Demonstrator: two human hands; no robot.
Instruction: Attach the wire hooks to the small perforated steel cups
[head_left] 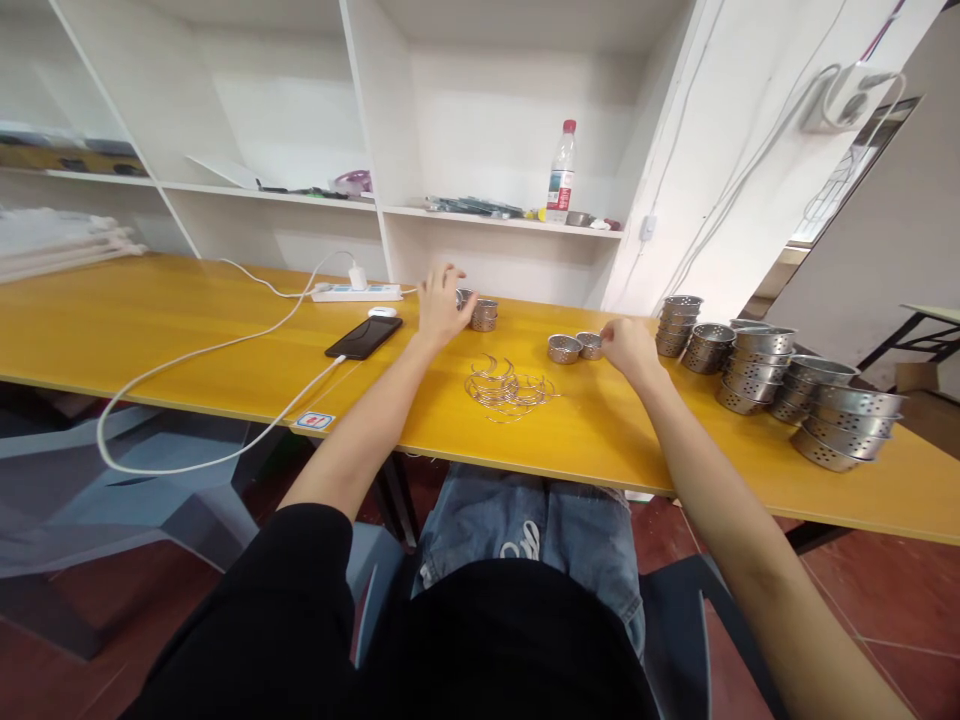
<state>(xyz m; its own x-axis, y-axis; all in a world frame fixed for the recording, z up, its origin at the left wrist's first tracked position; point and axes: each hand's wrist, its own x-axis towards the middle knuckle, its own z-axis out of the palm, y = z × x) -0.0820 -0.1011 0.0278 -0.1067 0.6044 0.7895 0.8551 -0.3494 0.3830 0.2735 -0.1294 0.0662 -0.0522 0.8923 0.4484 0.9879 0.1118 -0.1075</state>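
Note:
My left hand (441, 305) reaches over the yellow table (150, 330), fingers spread, just beside a short stack of small perforated metal cups (484, 315). My right hand (628, 347) is closed in a pinch on a small metal cup (590, 346), which sits next to another loose cup (564, 348). Between my arms lies a pile of thin wire handles (508, 388).
Tall leaning stacks of perforated metal cups (772, 385) crowd the table's right end. A black phone (364, 337) on a white cable, a power strip (357, 292) and a white mouse lie at the left. White shelves behind hold a water bottle (560, 172).

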